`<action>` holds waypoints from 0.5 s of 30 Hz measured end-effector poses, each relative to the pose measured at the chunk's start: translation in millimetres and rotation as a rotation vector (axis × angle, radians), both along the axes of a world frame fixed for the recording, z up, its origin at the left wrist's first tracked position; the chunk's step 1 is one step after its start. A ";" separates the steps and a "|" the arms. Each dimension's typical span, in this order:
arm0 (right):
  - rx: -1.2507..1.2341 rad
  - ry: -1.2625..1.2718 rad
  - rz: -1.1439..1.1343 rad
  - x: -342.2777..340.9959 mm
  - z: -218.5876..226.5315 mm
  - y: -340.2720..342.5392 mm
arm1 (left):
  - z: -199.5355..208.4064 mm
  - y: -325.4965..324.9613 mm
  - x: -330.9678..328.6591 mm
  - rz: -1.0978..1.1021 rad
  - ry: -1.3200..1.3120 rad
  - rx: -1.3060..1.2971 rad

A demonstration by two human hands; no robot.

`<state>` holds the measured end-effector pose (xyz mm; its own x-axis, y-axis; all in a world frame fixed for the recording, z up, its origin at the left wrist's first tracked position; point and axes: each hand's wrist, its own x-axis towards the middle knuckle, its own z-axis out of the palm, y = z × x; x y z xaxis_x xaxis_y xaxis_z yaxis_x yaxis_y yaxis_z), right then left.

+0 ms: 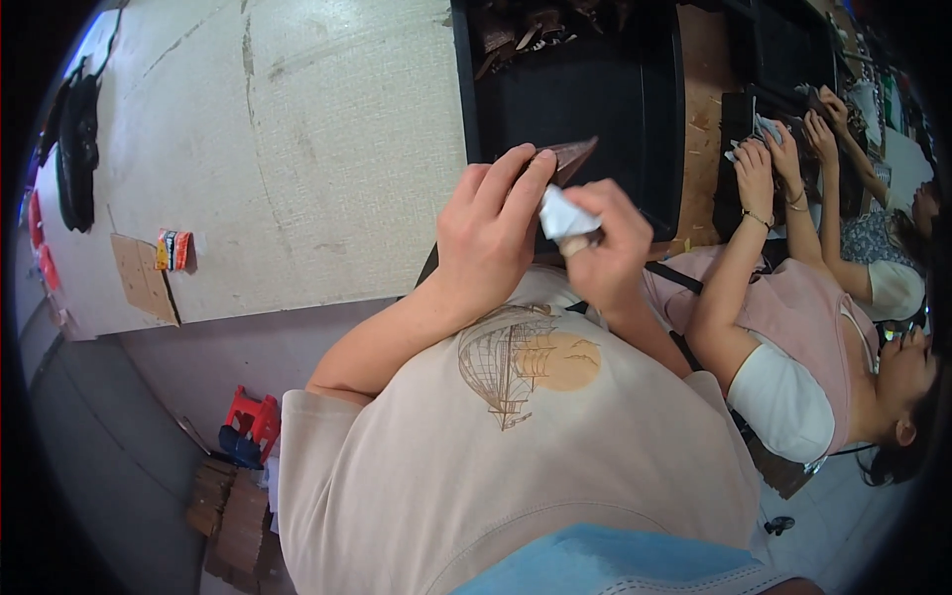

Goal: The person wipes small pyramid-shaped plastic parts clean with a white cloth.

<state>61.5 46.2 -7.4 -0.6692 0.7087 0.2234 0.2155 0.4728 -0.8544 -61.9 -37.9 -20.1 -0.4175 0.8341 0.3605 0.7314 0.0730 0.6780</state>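
Note:
My left hand (488, 233) is closed around a flat brown leather-like piece (575, 157). Its pointed end sticks out past the fingers, and my hand hides the rest, so I cannot tell its exact kind. In my right hand (617, 243) a folded white cloth (568, 214) is pinched close beside the brown piece. Whether the cloth touches it I cannot make out. Both hands are raised in front of my shirt, over the near part of a black tray (650, 119). Several brown pieces with shiny bits (540, 35) lie at the tray's far end.
A pale worktable (347, 129) stretches to the left, bearing a cardboard piece (144, 273), a small orange packet (174, 250) and a dark bundle (77, 149). Co-workers' hands (759, 164) work at the right. A red stool (256, 421) stands below the table.

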 end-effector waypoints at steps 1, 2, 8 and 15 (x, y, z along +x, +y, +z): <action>0.024 0.011 -0.055 -1.1 -3.4 8.1 | 0.8 -0.6 1.2 0.006 -0.001 -0.003; -0.031 -0.010 -0.114 -2.0 -6.7 12.1 | 2.4 -0.9 3.1 0.009 -0.022 -0.007; -0.032 0.003 0.000 -3.9 -0.5 2.4 | 1.5 -0.7 0.7 0.019 -0.103 -0.045; -0.072 0.045 0.060 -12.0 -6.8 -2.3 | 7.0 -5.2 -13.1 -0.063 -0.471 -0.320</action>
